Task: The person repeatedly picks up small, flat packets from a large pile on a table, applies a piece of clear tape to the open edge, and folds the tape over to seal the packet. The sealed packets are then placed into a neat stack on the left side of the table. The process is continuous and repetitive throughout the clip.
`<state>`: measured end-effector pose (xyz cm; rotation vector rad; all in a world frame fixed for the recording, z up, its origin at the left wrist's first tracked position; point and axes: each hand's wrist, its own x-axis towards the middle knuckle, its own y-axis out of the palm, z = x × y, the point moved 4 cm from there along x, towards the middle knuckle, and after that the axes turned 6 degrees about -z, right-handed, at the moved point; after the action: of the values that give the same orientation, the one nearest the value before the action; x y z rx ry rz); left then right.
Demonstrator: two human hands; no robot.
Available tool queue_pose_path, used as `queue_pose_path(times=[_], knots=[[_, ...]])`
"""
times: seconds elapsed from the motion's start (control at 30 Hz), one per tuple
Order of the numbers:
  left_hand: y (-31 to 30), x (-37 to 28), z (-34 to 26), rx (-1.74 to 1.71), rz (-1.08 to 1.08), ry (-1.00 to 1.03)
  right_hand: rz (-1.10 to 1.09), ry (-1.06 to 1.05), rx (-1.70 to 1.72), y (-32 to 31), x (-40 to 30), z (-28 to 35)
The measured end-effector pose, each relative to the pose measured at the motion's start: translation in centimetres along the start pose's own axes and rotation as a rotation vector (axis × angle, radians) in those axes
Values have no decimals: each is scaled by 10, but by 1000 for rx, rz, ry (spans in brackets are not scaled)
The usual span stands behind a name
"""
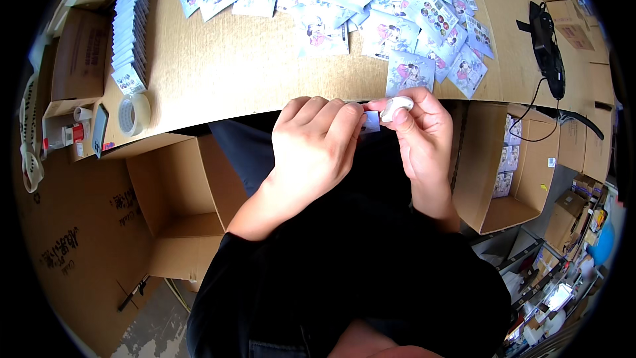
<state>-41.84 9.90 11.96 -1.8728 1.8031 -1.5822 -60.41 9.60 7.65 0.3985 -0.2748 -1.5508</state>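
Note:
My left hand (318,141), its back turned up and its fingers curled, grips a small printed packet (370,122) just off the table's front edge. Close beside it, my right hand (422,129) pinches a small white rounded object (396,108) between thumb and fingers; its kind cannot be told. Beyond the hands, many flat printed packets (390,35) lie in a loose, overlapping pile on the wooden table (223,69). One packet (410,72) lies nearest to my right hand. A long, tight row of similar packets (130,25) stands at the left.
A roll of clear tape (134,114) and a phone (100,130) lie at the table's left. Open cardboard boxes stand below on the left (181,184) and right (531,174), the right one holding packets. A black device with a cable (546,52) lies at the right.

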Motion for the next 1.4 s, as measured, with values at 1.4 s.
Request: queue_pose_path(times=[1.4], knots=[[-11, -28, -13, -64, -208, 82, 100, -577, -430, 19, -30, 6]])
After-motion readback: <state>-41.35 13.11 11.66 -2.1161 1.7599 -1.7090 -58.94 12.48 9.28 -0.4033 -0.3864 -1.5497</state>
